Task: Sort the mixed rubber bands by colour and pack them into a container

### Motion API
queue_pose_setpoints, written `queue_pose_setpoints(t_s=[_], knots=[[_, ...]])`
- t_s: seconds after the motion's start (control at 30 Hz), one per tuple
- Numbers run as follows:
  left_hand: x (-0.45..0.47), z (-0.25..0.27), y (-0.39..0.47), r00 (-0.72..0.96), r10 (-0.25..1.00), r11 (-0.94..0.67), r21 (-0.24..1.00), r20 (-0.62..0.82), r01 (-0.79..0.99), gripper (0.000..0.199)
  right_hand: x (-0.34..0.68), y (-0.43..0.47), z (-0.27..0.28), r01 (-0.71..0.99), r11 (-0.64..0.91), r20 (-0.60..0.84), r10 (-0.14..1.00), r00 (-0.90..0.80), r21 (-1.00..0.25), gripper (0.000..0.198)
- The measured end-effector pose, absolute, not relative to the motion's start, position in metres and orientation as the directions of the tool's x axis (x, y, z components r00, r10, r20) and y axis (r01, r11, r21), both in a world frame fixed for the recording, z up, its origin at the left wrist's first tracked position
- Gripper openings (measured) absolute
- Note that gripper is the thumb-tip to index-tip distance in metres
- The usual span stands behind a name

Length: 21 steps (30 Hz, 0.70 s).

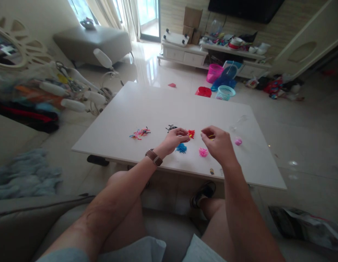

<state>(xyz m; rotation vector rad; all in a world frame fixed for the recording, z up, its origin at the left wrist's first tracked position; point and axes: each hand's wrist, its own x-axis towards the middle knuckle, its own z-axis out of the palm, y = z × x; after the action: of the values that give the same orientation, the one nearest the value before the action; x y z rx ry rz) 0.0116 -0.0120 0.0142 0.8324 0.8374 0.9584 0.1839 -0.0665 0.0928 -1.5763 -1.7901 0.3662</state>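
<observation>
On the worktop (163, 105), a mixed heap of small strips (140, 133) lies left of both hands. A black heap (171, 127) sits just beyond the left hand (176, 137), a blue heap (182, 148) on its near side, a red heap (192, 133) to its right; a pink heap (203, 152) is nearer the right hand (218, 141). Thumbs curl toward fingers; whether they pinch anything, I cannot tell. Either hand, dipping low, could sweep neighbouring heaps together.

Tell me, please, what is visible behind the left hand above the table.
Behind the left hand, parts of a black pile and a red pile show past its edge. Whatever the hand itself covers cannot be seen.
</observation>
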Motion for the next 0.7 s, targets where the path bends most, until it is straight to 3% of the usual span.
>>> queue_pose_setpoints(t_s=[0.17,0.33,0.53,0.7], knots=[[0.015,0.018,-0.004,0.378,0.907,0.329,0.874,-0.187,-0.357,0.032,0.186,-0.036,0.041,0.475,0.187,0.194,0.980,-0.034,-0.860,0.022],[0.017,0.014,0.004,0.388,0.900,0.332,0.889,-0.199,-0.315,0.027,0.192,-0.026,0.015,0.328,0.162,0.146,0.987,-0.073,-0.931,0.021],[0.031,0.002,0.010,0.276,0.937,0.265,0.952,-0.217,-0.154,0.013,0.230,-0.010,-0.011,0.218,0.031,0.086,0.965,0.247,-0.975,0.024],[0.047,-0.008,0.007,0.329,0.921,0.224,0.975,-0.210,-0.006,0.007,0.267,0.002,-0.043,0.133,-0.069,0.009,0.859,0.512,-0.989,0.030]])
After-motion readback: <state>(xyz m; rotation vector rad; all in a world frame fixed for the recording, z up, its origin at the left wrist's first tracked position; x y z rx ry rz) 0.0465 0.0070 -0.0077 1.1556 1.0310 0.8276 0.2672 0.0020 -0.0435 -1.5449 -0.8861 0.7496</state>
